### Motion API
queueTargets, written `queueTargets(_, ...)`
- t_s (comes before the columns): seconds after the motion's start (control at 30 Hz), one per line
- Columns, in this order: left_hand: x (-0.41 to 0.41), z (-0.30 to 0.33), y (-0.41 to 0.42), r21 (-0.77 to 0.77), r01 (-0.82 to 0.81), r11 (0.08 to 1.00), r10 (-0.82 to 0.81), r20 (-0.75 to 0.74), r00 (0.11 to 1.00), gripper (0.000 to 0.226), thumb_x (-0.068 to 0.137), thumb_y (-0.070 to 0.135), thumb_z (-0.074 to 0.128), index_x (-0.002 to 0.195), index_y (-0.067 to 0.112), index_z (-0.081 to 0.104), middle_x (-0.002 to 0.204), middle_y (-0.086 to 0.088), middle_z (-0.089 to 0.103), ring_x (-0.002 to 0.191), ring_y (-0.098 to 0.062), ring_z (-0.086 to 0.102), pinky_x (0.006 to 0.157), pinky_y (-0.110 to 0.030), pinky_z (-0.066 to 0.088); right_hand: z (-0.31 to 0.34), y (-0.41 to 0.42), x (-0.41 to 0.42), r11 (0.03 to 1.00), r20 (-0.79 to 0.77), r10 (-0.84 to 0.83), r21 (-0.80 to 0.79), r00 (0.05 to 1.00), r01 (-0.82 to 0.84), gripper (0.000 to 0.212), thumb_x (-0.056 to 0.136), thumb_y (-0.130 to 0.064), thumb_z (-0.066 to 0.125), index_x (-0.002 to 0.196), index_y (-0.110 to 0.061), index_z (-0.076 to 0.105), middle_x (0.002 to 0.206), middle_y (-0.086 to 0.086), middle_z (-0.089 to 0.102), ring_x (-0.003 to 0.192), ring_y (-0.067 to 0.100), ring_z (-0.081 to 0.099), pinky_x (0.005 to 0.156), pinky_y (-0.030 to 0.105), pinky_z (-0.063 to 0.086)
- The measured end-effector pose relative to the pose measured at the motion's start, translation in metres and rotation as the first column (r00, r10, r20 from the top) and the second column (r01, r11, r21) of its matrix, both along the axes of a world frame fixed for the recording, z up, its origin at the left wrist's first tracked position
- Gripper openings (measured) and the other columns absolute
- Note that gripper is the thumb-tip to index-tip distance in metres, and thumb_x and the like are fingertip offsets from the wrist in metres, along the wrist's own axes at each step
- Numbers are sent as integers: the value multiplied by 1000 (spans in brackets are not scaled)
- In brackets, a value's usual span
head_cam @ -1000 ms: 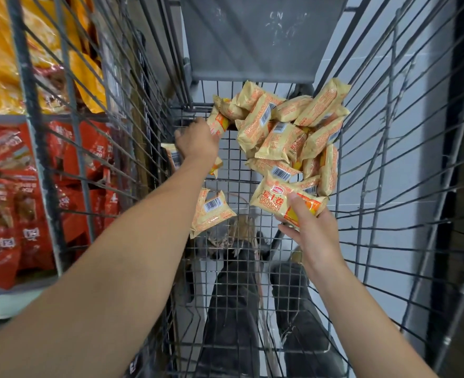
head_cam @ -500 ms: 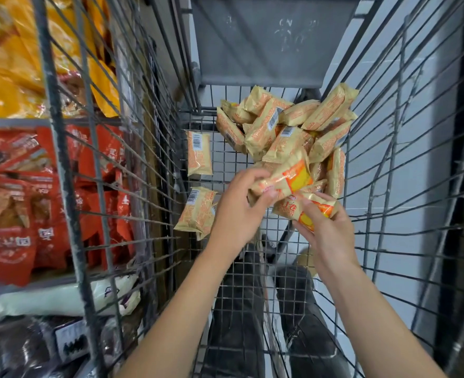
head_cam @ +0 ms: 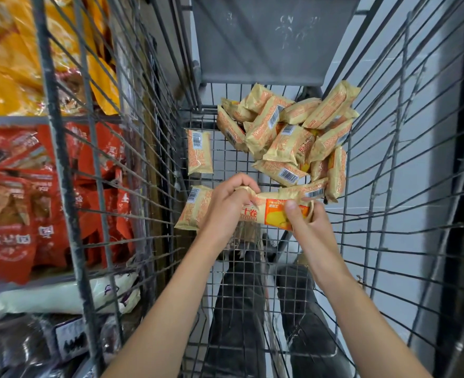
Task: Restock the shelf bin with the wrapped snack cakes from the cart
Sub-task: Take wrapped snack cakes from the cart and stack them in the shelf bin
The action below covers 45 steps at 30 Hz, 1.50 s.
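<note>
Head view: red snack bags (head_cam: 9,197) are seen at nine o'clock behind the cart (head_cam: 389,170) wires. A heap of snack cakes (head_cam: 285,137) is held at one o'clock. One cake (head_cam: 274,214) is gripped by left hand (head_cam: 225,208) and right hand (head_cam: 304,219).

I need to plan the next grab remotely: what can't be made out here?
- Head view: the left hand covers part of the tan wrapped snack cake beneath it.
- How many cakes the right hand grips: its fingers hide the stack.
- The target shelf bin: not identifiable; the shelves at left are blurred behind the grey wire cart wall.
</note>
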<state>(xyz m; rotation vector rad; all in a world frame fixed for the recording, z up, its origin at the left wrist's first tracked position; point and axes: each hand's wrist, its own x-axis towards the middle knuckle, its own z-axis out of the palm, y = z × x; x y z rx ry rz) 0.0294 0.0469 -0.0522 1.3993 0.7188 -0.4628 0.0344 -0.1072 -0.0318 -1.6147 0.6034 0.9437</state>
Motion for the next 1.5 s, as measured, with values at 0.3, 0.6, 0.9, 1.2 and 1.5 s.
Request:
queueTargets(0.3,-9,-7,-15,-135,-63,989,55,-59,997,26,77,12,52,98,25,44,97,5,55,80,-3,55,61,-10,44,-8,6,10,993,-80,-47,106,996,56,42,74,-26,79,110,-27,57,98,-8,73,88,7,70,72,21,55)
queueTargets(0.6,20,-24,-3,335,-254,907,310,-126,942,5,93,23,46,89,27,47,95,10,53,87,-8,55,68,-26,42,-12,-2,13,990,-103,-119,66,988,126,32,81,-18,73,108,-29,61,101,-9,73,92,7,69,81,24,51)
queueTargets(0.9,37,-113,39,826,326,459,11,-373,928,61,87,20,57,141,17,29,151,-13,18,134,-32,22,106,-46,28,-9,-15,0,992,-119,-127,-29,985,124,32,81,-21,73,108,-32,59,99,-12,72,89,4,68,72,21,47)
queueTargets(1.2,61,-108,35,714,-242,657,371,-27,928,39,82,5,60,114,9,39,131,-15,41,111,-26,48,86,-34,45,-10,-17,-3,993,-109,-116,-45,987,112,33,81,-22,73,110,-30,58,97,-11,72,83,2,68,65,17,47)
queueTargets(1.5,16,7,-26,-551,-678,486,644,-298,704,47,85,16,49,131,6,48,110,-12,62,92,-19,59,73,-28,50,3,-24,-10,984,-80,-161,-89,984,154,32,82,-19,72,110,-24,58,102,-3,70,91,12,67,71,24,48)
